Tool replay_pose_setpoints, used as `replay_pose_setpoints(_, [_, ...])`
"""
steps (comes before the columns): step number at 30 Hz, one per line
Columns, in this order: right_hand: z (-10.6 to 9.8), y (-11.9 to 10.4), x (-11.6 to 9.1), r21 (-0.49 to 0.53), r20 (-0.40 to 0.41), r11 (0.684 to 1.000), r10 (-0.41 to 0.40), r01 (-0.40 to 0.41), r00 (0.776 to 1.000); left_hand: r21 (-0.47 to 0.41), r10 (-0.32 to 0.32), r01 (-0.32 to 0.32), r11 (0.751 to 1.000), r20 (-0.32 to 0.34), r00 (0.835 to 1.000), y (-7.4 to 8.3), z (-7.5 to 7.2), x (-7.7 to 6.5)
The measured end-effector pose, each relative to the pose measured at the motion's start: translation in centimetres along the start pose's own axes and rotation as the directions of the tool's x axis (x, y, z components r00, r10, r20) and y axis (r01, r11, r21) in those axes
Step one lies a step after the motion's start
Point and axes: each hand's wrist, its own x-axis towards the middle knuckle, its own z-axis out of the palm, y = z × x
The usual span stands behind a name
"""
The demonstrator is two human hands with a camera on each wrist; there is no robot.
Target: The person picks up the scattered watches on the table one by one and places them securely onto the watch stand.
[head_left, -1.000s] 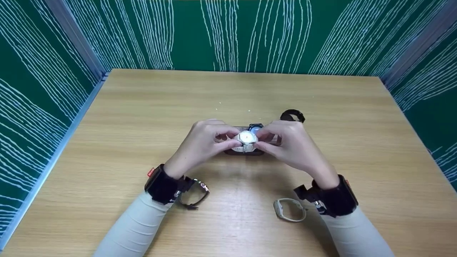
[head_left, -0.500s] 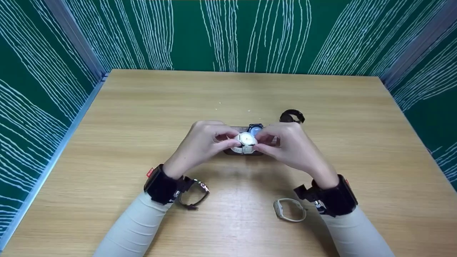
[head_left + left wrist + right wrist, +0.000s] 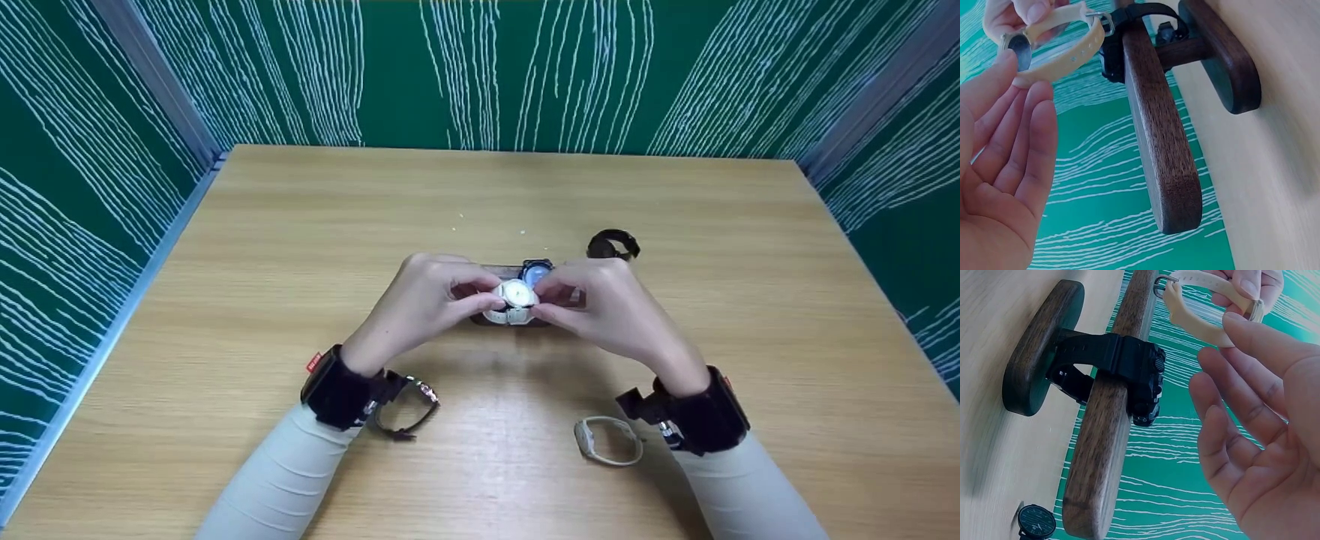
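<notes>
Between my two hands is a white wristwatch (image 3: pixel 517 293) with its strap buckled into a loop. My left hand (image 3: pixel 442 289) pinches one side of the watch near its case, and my right hand (image 3: pixel 596 296) pinches the other side. Just beyond the hands stands a dark wooden watch stand (image 3: pixel 1157 124), a bar on a stem over a rounded base. A black wristwatch (image 3: pixel 1143 377) is strapped around that bar. In the right wrist view, the white strap's buckle (image 3: pixel 1165 286) is close beside the bar. The hands hide much of the stand in the head view.
Behind my right hand, a black watch (image 3: pixel 613 244) lies on the wooden table (image 3: pixel 337 210). A dark-strapped watch (image 3: pixel 409 420) lies by my left wrist, and a pale watch (image 3: pixel 609 442) near my right wrist. Green patterned walls border the table.
Both hands have brought the white wristwatch slightly down in the head view, toward me. Their pinch on it looks the same, and the other watches have not moved.
</notes>
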Motion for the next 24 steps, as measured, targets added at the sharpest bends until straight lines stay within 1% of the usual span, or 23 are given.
replay_pose_setpoints(4, [0.2,0.0,0.0,0.025,0.016,1.0,0.002,-0.002,1.0,-0.016,0.022,-0.022,1.0,-0.005,1.0,0.0,0.0,0.0])
replay_pose_setpoints(9, [0.3,0.0,0.1,0.04,0.023,0.999,-0.003,0.002,1.0,-0.036,0.025,-0.025,0.999,-0.005,1.0,0.1,-0.1,0.0])
replay_pose_setpoints(17, [0.2,0.3,0.1,0.039,0.033,0.999,0.001,-0.002,0.999,0.014,0.023,-0.022,1.0,-0.026,0.999,0.1,-0.5,-0.1])
replay_pose_setpoints(20, [-0.1,0.6,0.0,0.024,0.015,1.0,0.012,-0.013,1.0,0.024,0.013,-0.013,1.0,-0.034,0.999,0.0,-0.8,-0.1])
replay_pose_setpoints(24, [-0.8,1.0,-0.1,-0.008,-0.021,0.999,0.049,-0.05,0.999,0.033,-0.005,0.007,0.999,-0.06,0.998,-0.2,-1.5,-0.2])
